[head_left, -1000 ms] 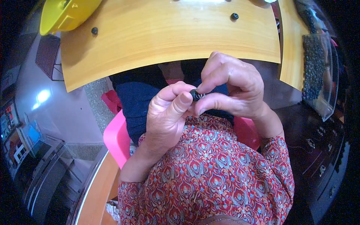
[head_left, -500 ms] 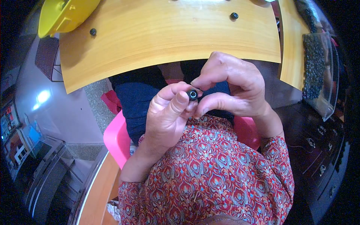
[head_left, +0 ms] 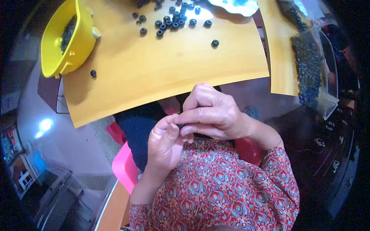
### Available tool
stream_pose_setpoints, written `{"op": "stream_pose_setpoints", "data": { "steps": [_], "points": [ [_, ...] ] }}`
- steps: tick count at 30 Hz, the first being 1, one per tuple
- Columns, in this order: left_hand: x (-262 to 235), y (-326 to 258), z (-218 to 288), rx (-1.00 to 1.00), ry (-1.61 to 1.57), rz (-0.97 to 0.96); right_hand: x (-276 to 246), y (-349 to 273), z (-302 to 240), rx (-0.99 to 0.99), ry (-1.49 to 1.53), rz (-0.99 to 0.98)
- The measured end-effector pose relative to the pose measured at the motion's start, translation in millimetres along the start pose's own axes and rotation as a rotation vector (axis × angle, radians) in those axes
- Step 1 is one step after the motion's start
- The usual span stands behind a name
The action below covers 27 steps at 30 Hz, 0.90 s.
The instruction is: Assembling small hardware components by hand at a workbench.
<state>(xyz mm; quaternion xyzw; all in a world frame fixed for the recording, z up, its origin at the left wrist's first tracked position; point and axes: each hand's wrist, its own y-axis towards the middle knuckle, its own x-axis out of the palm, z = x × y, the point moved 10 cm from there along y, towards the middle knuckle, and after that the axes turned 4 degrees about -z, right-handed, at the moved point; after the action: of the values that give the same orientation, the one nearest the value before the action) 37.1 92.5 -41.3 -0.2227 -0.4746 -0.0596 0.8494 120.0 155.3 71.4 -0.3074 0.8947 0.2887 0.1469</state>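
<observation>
While the left hand (head_left: 162, 148) pinches a mostly hidden black part (head_left: 181, 126) near the frame's centre, the right hand (head_left: 216, 117) pinches it too; black pieces (head_left: 181, 22) dot the bench (head_left: 154, 69), upper centre.

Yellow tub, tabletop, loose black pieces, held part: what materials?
Yellow tub: likely moulded plastic, soft sheen; even colour, raised details on its wall.
Tabletop: wood or wood-look laminate, satin; grain-like streaks.
Loose black pieces: plastic or rubber, can't tell which; dark with small highlights.
Held part: dark, mostly hidden; material unclear.
</observation>
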Motion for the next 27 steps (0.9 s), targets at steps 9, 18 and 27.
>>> {"op": "stream_pose_setpoints", "data": {
  "steps": [9, 18, 27],
  "points": [
    [5.2, 6.3, 8.9, -0.011, -0.057, -0.015, -23.9, 3.2, 20.5, 0.124, 0.055, 0.099],
    [11.8, 16.7, 30.4, 0.059, -0.016, -0.048, -103.3, 24.6, 73.2, 0.211, -0.373, 0.296],
    [1.7, 25.8, 40.8, 0.11, -0.041, -0.098, -120.9, 86.2, 100.9, -0.024, -0.684, 0.269]
  ]
}}
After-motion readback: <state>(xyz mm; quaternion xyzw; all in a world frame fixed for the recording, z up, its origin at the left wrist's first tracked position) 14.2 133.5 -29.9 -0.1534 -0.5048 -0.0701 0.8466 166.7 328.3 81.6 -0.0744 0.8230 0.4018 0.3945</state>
